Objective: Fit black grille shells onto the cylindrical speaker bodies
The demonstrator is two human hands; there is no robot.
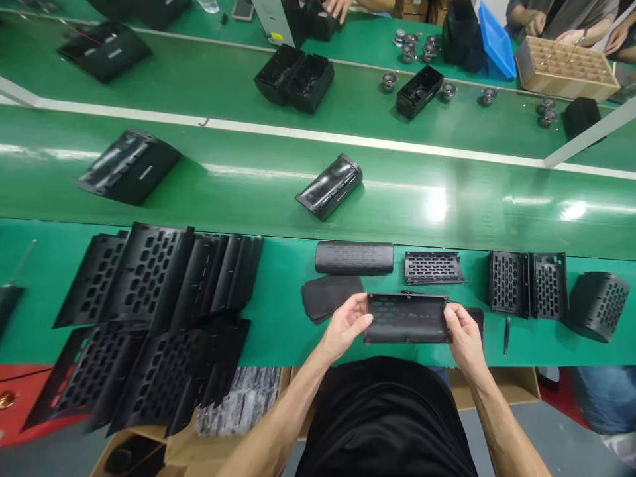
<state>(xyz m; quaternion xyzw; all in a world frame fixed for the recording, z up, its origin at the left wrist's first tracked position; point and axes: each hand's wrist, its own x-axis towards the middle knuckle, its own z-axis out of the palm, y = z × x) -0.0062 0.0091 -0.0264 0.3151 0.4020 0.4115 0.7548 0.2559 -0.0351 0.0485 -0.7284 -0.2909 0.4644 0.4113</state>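
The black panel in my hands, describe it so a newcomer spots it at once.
Find the green bench before the black shirt. Over it, the left hand and right hand hold a long black panel by its ends. Its slots show only faintly, unlike the grilles lying to its right.

Held panel [407, 324] is black, faintly patterned with rows of rounded slots; the stacked covers [154, 271] are black with staggered holes. Bench [278, 298] is plain green, belt [238, 199] a glossier green streaked white with glare, rail [298, 134] white. Tray [497, 50] reads bright blue, carton [556, 89] tan with a gridded top, shirt [387, 417] black.
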